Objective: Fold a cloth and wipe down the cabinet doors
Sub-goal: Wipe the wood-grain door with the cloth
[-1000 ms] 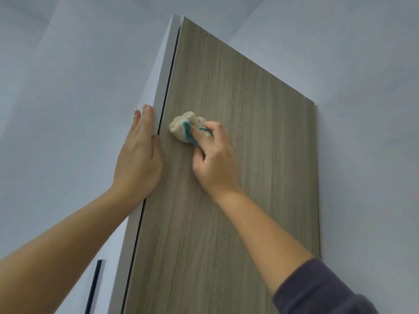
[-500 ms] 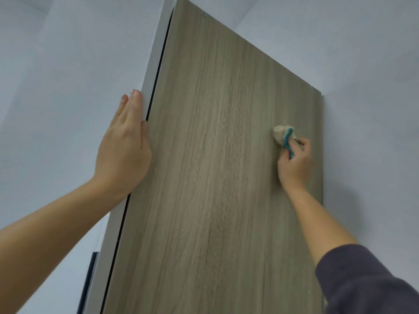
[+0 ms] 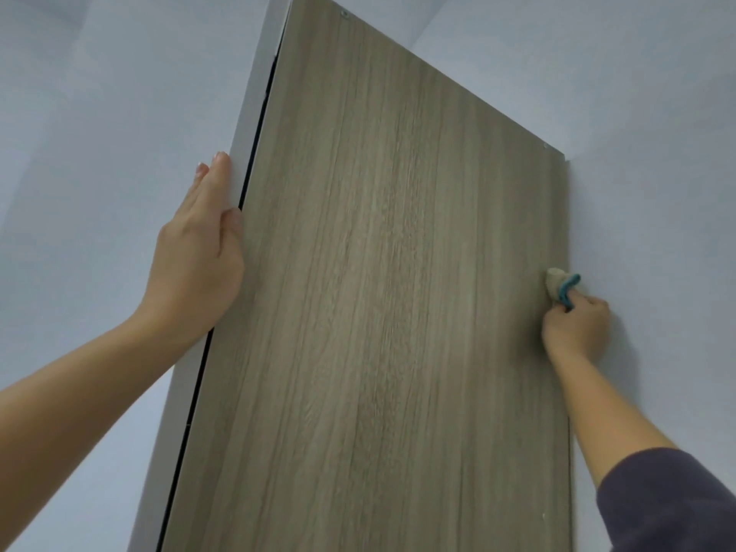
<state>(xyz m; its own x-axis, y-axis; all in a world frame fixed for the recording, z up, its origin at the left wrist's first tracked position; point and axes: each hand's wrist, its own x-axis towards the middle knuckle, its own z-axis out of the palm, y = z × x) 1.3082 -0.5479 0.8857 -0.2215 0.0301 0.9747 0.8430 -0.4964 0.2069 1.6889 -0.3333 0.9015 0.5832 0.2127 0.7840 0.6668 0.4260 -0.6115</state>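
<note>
A tall wood-grain cabinet door (image 3: 378, 292) fills the middle of the view, seen from below. My right hand (image 3: 577, 328) is closed around a bunched beige cloth with a teal edge (image 3: 557, 286) and presses it against the door's right edge, about halfway up. My left hand (image 3: 199, 256) lies flat with fingers together against the white cabinet side panel (image 3: 255, 125), its thumb touching the door's left edge. A dark gap runs between the panel and the door.
Plain white walls (image 3: 99, 153) lie to the left and right of the cabinet. The door's right edge meets the right wall (image 3: 657, 193). Two small screw heads sit near the door's top corners.
My right hand has swept the cloth from the door's left side across to its right edge and slightly down. My left hand has stayed on the left panel.
</note>
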